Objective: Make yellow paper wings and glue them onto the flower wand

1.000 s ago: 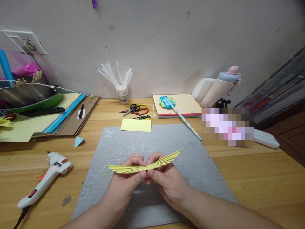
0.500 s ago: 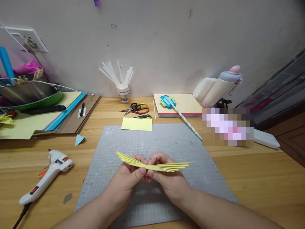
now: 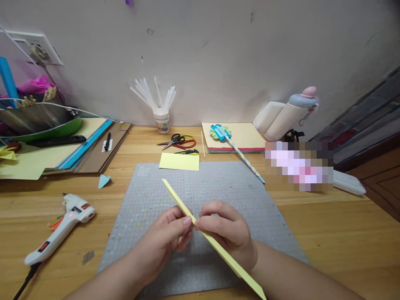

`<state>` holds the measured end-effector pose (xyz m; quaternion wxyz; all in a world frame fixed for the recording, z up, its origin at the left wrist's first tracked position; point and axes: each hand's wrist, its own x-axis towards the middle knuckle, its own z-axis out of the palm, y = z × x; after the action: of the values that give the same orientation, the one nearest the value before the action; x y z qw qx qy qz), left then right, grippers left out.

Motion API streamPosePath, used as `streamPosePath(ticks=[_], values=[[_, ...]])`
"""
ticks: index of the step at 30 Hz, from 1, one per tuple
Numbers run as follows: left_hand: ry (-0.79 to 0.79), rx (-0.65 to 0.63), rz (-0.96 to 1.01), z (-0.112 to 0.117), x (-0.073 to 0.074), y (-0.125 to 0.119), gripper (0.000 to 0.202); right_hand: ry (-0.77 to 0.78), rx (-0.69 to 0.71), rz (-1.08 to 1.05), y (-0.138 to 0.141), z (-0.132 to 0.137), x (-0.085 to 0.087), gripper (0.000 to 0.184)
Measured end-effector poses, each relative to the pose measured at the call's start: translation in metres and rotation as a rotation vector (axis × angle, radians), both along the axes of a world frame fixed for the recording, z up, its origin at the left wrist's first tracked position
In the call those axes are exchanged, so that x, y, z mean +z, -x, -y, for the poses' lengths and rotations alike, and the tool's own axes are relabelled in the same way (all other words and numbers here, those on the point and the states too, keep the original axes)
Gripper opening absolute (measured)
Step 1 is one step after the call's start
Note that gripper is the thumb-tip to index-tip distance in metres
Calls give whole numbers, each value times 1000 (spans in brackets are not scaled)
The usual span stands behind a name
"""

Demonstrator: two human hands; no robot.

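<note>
A pleated yellow paper strip is pinched at its middle by both hands above the grey cutting mat. My left hand grips it with thumb and fingers closed. My right hand is closed on it from the right. The strip runs diagonally from upper left to lower right, its near end reaching past my right wrist. A flat yellow paper sheet lies at the mat's far edge.
A white glue gun lies left of the mat. Scissors, a cup of white sticks, a notebook with a striped pencil, a bottle and stacked card with a green bowl line the back.
The pleated strip has been turned clockwise from roughly level to a steep diagonal, its right end now swung down towards me. Both hands stayed pinched on its middle.
</note>
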<state>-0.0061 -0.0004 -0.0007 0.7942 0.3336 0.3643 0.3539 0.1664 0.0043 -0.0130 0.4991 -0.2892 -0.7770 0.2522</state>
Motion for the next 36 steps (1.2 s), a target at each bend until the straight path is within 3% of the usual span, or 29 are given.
streamPosePath(ticks=[5,13,15,18,20,23,28,32,36], values=[[61,-111,-9,3,-6,1,39,-34,40,-7,1,1,1,14],[-59,-13,-64,3,-9,2,37,32,120,-18,6,1,-6,21],[-117,24,-96,1,-9,4,38,208,119,-105,9,-1,-10,23],[-173,25,-171,-3,-6,6,36,764,183,-246,14,-3,-14,13],[-215,-9,-267,-6,-4,6,34,1111,358,-267,16,-5,-14,34],[-312,-91,-446,-10,-1,5,29,1302,533,-213,18,-4,-12,47],[-522,-137,-691,-11,0,7,28,1276,443,-128,19,-2,-6,38],[-730,-23,-755,-10,-1,8,16,997,266,16,14,-3,0,33],[-759,87,-710,-9,-2,7,13,710,88,159,9,-1,2,19]])
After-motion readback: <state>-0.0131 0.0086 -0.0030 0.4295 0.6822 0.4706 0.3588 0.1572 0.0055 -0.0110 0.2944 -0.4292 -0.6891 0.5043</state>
